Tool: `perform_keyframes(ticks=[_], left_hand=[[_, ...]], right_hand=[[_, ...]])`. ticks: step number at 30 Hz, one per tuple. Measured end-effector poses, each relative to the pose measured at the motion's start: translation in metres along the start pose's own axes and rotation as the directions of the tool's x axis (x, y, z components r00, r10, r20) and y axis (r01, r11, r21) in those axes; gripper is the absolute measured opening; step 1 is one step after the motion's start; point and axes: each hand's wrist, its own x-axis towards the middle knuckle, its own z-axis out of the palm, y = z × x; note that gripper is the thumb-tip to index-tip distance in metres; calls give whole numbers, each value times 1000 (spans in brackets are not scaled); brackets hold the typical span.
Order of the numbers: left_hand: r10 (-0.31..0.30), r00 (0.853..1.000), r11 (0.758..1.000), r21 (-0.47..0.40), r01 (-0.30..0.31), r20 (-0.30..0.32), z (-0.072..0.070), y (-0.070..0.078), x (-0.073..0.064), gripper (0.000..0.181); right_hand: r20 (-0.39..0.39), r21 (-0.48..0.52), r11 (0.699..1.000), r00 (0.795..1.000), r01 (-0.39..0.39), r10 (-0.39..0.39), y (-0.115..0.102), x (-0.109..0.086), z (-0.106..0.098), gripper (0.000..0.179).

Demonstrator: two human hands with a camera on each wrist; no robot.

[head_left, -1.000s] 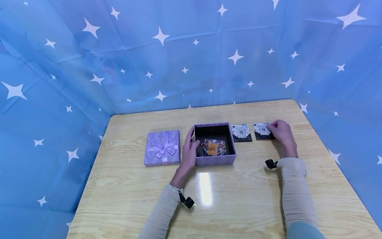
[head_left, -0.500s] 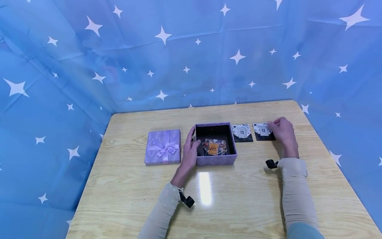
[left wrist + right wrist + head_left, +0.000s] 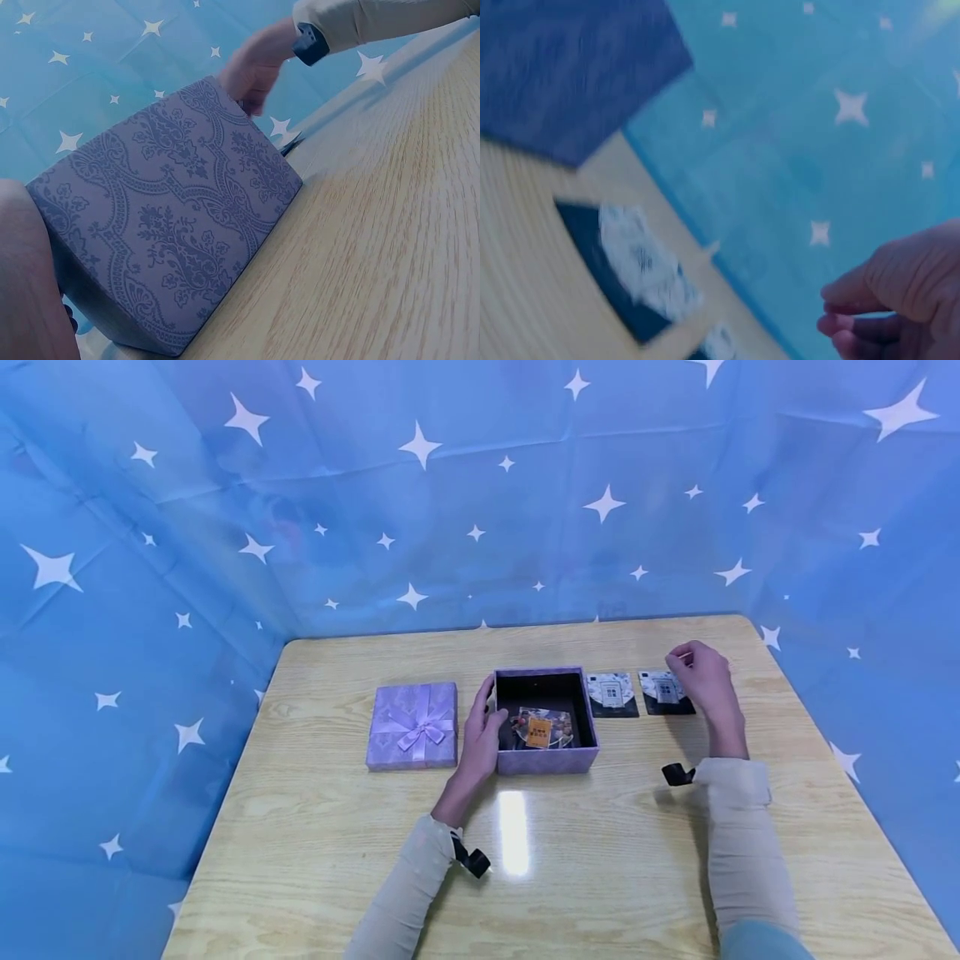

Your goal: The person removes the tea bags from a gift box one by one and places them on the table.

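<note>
In the head view a purple open box (image 3: 547, 763) with a black inside stands on the table. My left hand (image 3: 480, 739) holds its left wall, thumb over the rim and fingers along the outside. A clear packet with an orange label (image 3: 538, 732) lies inside the box. To the right of the box two flat black-and-white packets, a nearer one (image 3: 612, 695) and a farther one (image 3: 666, 692), lie side by side. My right hand (image 3: 701, 677) hovers by the farther packet, fingers loosely bent, nothing between them; the right wrist view shows it apart from the packets.
A purple lid with a ribbon bow (image 3: 412, 727) lies left of the box. The wooden table (image 3: 600, 860) ends at a blue starry cloth (image 3: 480, 493) behind and at the sides. Each wrist carries a small black camera.
My right hand has let go of the right-hand packet and lifted up and slightly left. The packets stay on the table. My left hand stays at the box.
</note>
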Motion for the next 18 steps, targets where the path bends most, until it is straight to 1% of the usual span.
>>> perform_keyframes(ticks=[5,9,11,14,16,18], left_hand=[[-8,1000,1000,4,8,-1,0,0,2,64],[-10,1000,1000,8,10,1,2,0,3,64],[-14,1000,1000,6,14,4,2,1,3,64],[-16,1000,1000,6,16,5,1,1,2,64],[-20,1000,1000,5,20,3,0,1,1,64],[-22,1000,1000,6,22,0,-1,2,0,64]], right_hand=[[1,43,994,995,101,-101,-36,-6,8,40],[2,66,983,985,173,-174,-66,-11,18,36],[-3,75,973,976,217,-218,-80,-14,24,32],[-19,91,949,953,303,-302,-98,-19,37,27],[-19,98,924,929,370,-370,-109,-23,46,24],[8,111,896,901,431,-434,-120,-28,55,22]])
